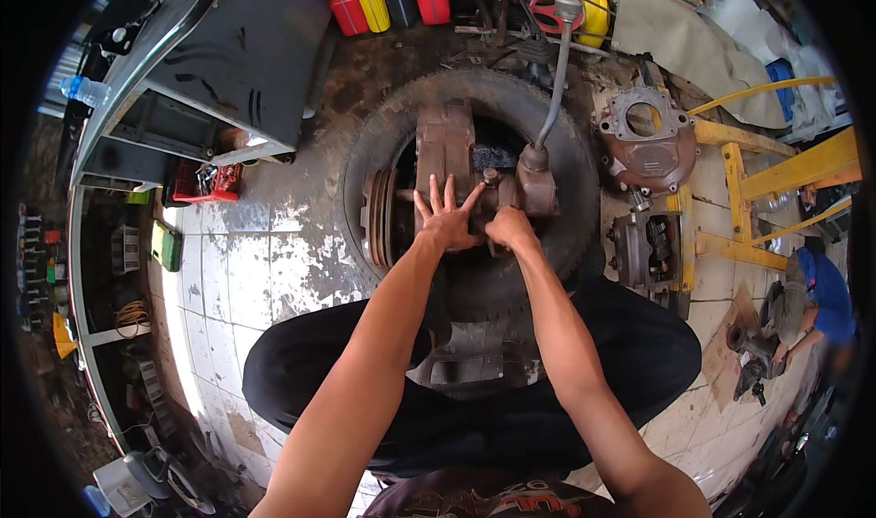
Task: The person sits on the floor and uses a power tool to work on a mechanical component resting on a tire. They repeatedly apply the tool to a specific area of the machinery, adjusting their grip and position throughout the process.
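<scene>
Hands (479, 221) on rusty gearbox (456, 167); atop tyre (566, 144)

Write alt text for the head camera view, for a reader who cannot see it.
Seen from above, a crouching person presses the left hand, fingers spread, flat on a rusty gearbox housing lying inside a worn tyre, while the right hand grips a part at its side. Other gearbox casings and coloured jerrycans sit on the tiled workshop floor.
</scene>
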